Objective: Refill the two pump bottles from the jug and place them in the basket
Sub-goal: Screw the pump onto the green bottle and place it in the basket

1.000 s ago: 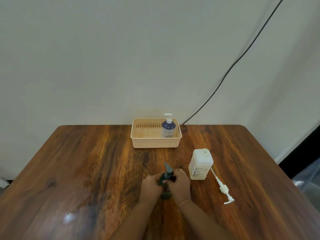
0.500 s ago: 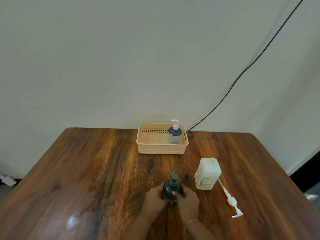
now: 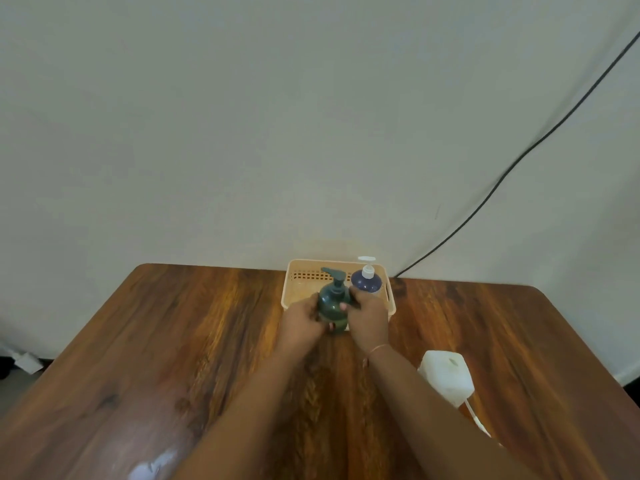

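Note:
A dark green pump bottle [image 3: 331, 304] is held upright between both hands, in front of and partly over the near wall of the beige basket [image 3: 292, 276]. My left hand [image 3: 300, 320] grips its left side and my right hand [image 3: 369, 315] grips its right side. A dark blue pump bottle [image 3: 366, 280] with a white pump stands in the basket's right end. The white jug [image 3: 446, 375] stands on the table to the right of my right forearm.
A loose white pump with its tube [image 3: 478, 419] lies on the wooden table [image 3: 173, 341] just behind the jug. A black cable [image 3: 519, 157] runs down the wall to the table's far edge. The basket sits against the wall.
Both hands have carried the green bottle away from the near middle of the table, forward to the basket. My head has come closer, so the jug now lies near my right forearm.

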